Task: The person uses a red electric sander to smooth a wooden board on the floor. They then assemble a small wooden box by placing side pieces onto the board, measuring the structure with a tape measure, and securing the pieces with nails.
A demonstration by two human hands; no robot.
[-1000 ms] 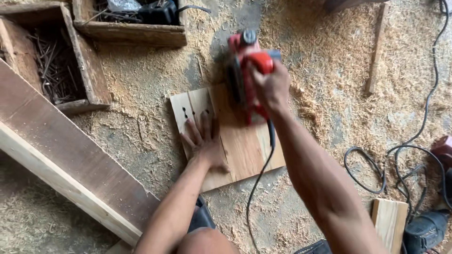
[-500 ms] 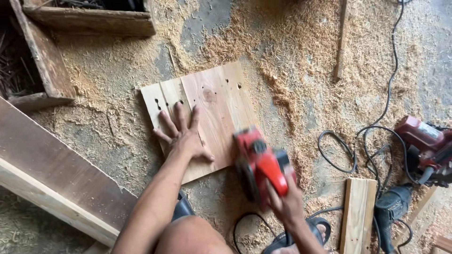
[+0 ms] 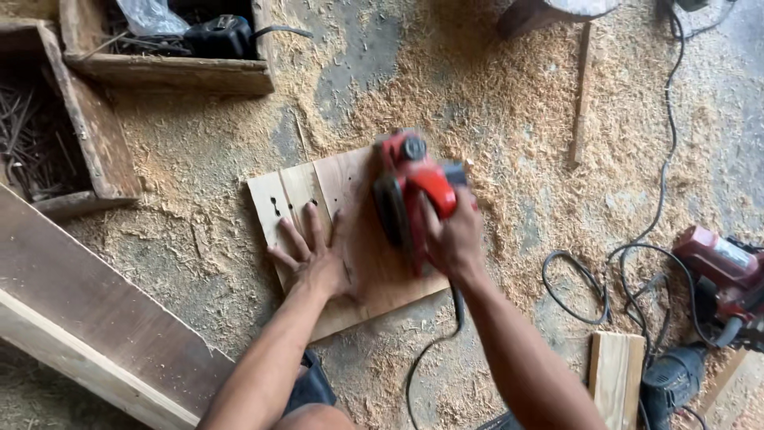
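- The long plank [image 3: 87, 310] lies on the floor [image 3: 509, 103] along the lower left, well apart from the work; it poses little risk unless the person shifts that way.
- The wooden panel [image 3: 350, 263] lies flat on the sawdust-covered floor, roughly in the middle. Nothing clamps it, so I judge it could skid on the loose shavings if the push overcomes the holding hand.
- The left hand [image 3: 314, 259] presses flat on the panel's left half, fingers [image 3: 296, 239] spread wide. It sits just beside the planer's path, so a slip or a sideways kick could bring the tool's base against those fingers.
- The red electric planer [image 3: 410, 195] rests on the panel's upper right part. The right hand [image 3: 454, 239] wraps its handle, fingers closed tightly around it. Near the panel's far edge, the tool could tip off and gouge the corner.
- The planer's cord [image 3: 430, 350] trails back beside the right arm and could snag.
- Loose cables [image 3: 629, 263] and other power tools [image 3: 720, 279] clutter the floor's right side, a tripping hazard.
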